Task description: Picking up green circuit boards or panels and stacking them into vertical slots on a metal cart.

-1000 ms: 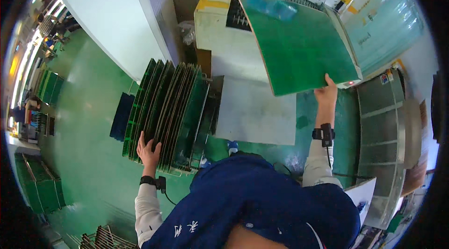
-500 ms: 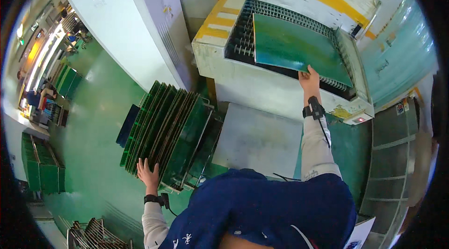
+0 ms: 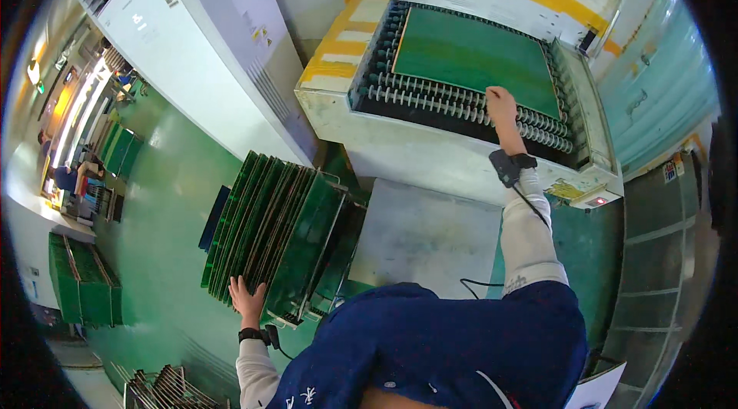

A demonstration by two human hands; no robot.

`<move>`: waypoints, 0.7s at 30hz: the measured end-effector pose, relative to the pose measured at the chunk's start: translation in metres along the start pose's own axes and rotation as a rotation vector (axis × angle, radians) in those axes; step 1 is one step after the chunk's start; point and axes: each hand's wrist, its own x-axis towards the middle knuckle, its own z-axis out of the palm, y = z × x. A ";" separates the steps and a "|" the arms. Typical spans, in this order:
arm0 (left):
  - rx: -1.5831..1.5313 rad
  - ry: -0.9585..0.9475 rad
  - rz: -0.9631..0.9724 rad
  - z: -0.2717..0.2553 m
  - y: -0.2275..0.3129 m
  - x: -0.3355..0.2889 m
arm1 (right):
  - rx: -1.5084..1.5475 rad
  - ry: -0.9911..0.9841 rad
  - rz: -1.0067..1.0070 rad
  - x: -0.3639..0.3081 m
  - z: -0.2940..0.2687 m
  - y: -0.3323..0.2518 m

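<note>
A flat green board [image 3: 473,51] lies on the rollers of a white conveyor machine. My right hand [image 3: 501,104] is at its near edge, above the rollers, with the fingers curled together; whether the fingertips touch the board is hard to see. To the left, several upright green boards [image 3: 257,224] stand in a metal rack [image 3: 332,240]. My left hand [image 3: 247,300] is at the near lower edges of these boards, fingers spread, gripping nothing. Both wrists wear black straps with small dark devices.
The conveyor machine [image 3: 430,136] has dark and pale disc rollers [image 3: 430,100]. A grey sheet [image 3: 430,228] is on the floor in front of it. A tall white cabinet unit [image 3: 192,48] stands behind the rack. More green boards [image 3: 84,282] stand at far left; a grey framed rack [image 3: 657,263] is at right.
The board has moved away from me and now lies flatter on the rollers. My right hand has shifted from gripping its edge to curled fingers. My left hand stays by the rack.
</note>
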 end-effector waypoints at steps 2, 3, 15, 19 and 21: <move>0.006 -0.009 0.000 0.001 0.000 -0.001 | -0.437 0.098 -0.377 -0.001 0.008 0.006; 0.011 -0.021 -0.004 0.000 0.000 -0.001 | -0.437 0.103 -0.365 -0.006 0.014 0.004; 0.016 -0.037 -0.009 0.008 -0.007 0.002 | -0.714 -0.084 -0.084 0.016 0.014 -0.023; 0.002 -0.084 -0.033 0.006 -0.004 0.004 | -0.704 -0.078 -0.095 0.025 0.013 -0.018; 0.004 -0.088 -0.037 0.007 -0.005 0.004 | -0.697 -0.071 -0.107 0.028 0.014 -0.016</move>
